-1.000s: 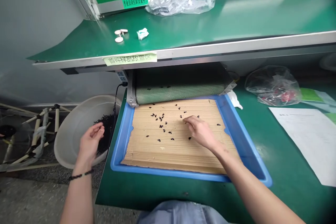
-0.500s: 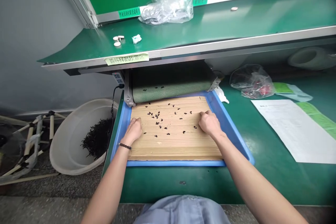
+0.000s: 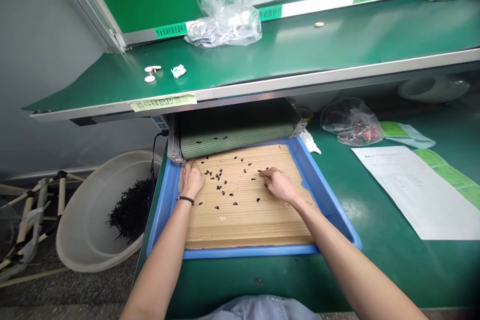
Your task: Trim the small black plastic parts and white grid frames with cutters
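A blue tray (image 3: 332, 210) holds a ribbed cardboard sheet (image 3: 247, 227), and several small curved black pieces (image 3: 235, 203) are scattered over it. My left hand (image 3: 192, 181), with a dark beaded bracelet at the wrist, lies by the sheet's left edge, below the conveyor's corner. Its fingers are curled, and whatever is in them is hidden. Over the right half of the sheet my right hand (image 3: 280, 185) has its index finger and thumb together, pointing left beside a black piece. What the fingertips hold is too small to make out.
A green ribbed conveyor belt (image 3: 240, 139) ends above the tray's far side, with a few black pieces on it. A white tub (image 3: 80, 220) with black strands stands at the left. Papers (image 3: 405, 195) and a plastic bag (image 3: 352, 122) lie right. Overhead runs a green shelf (image 3: 285, 55).
My right hand has moved left across the cardboard, toward the black pieces, its index finger now extended. My left hand has shifted closer to the conveyor's corner. The whole view has tilted slightly.
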The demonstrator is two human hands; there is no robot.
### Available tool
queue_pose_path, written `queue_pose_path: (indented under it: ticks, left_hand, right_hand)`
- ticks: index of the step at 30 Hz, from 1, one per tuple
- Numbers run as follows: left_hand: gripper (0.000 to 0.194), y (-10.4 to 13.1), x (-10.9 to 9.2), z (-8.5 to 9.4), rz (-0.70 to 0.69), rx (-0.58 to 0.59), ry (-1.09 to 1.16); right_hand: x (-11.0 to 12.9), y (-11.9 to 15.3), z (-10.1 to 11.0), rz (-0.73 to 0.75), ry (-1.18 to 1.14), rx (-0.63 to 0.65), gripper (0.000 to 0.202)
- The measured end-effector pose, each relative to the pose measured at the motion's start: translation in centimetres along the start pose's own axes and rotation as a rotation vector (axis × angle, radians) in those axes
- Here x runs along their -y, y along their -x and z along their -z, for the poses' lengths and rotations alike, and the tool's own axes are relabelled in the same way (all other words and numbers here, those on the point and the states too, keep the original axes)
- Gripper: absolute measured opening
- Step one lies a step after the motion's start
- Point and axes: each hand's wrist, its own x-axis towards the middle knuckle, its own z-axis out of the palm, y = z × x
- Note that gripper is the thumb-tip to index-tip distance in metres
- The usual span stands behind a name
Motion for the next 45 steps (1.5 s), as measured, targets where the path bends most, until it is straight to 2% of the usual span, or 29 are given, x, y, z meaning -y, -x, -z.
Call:
queue_pose_path:
  ticks: [6,9,12,15,17,18,20,23,26,28,30,33,35,37,39,41,45]
  left_hand:
    - [0.046,-2.3,-2.4,-1.2,-0.007,-0.012,-0.007]
    - [0.044,-2.9,-4.3,-1.7,-0.045,-0.001,0.007]
    - [0.044,-2.3,-5.6,-1.5,-0.124,0.020,0.035]
    - [0.041,-0.4,-4.6,-0.5,-0.367,0.123,0.152]
    - [0.040,1.0,-2.9,0.3,-0.522,0.182,0.295]
    - [0.040,1.5,-2.2,0.6,-0.550,0.182,0.356]
    - [0.040,1.9,-1.4,0.7,-0.480,0.123,0.394]
    - [0.043,1.4,-2.6,-0.2,-0.342,0.061,0.299]
    - [0.050,1.2,-4.5,-0.9,-0.360,0.086,0.227]
    - [0.050,1.9,-4.3,-0.5,-0.412,0.085,0.254]
    - [0.049,2.9,-2.4,0.6,-0.424,0.069,0.310]
    - [0.045,4.7,2.2,2.4,-0.329,0.080,0.292]
    - [0.045,6.1,4.8,3.0,-0.212,0.120,0.178]
    - [0.048,7.5,6.1,3.0,-0.123,0.192,0.061]
    - [0.053,8.8,5.7,2.5,-0.096,0.258,0.005]
    - [0.055,9.7,4.0,2.0,-0.126,0.278,0.018]
    - [0.048,9.3,0.0,1.3,-0.312,0.298,0.208]
  right_hand:
    - [2.0,-3.8,-0.3,-0.101,0.033,-0.038,0.042]
    - [4.6,-5.7,-0.9,-0.049,0.032,-0.019,0.040]
    - [7.4,-6.3,-1.2,0.051,0.025,0.010,0.041]
    - [7.6,-5.2,-0.6,0.222,-0.003,0.100,0.040]
    - [6.2,-4.2,0.1,0.305,-0.018,0.144,0.044]
    - [5.3,-3.9,0.4,0.310,-0.016,0.144,0.048]
    - [4.1,-4.2,0.8,0.265,0.006,0.114,0.051]
    - [4.9,-6.1,0.4,0.230,0.045,0.069,0.051]
    - [7.4,-7.4,-0.5,0.281,0.056,0.065,0.049]
    - [8.5,-6.9,-0.8,0.330,0.047,0.097,0.045]
    - [8.2,-5.5,-0.7,0.381,0.026,0.144,0.042]
    - [5.4,-2.6,0.2,0.371,0.009,0.167,0.044]
    - [2.9,-1.1,1.0,0.254,0.035,0.138,0.045]
    - [0.9,0.1,1.4,0.097,0.079,0.111,0.044]
    - [0.2,0.8,1.2,-0.016,0.118,0.100,0.040]
    - [0.8,1.2,0.6,-0.053,0.132,0.101,0.037]
    - [3.6,1.1,-0.7,0.066,0.067,0.131,0.038]
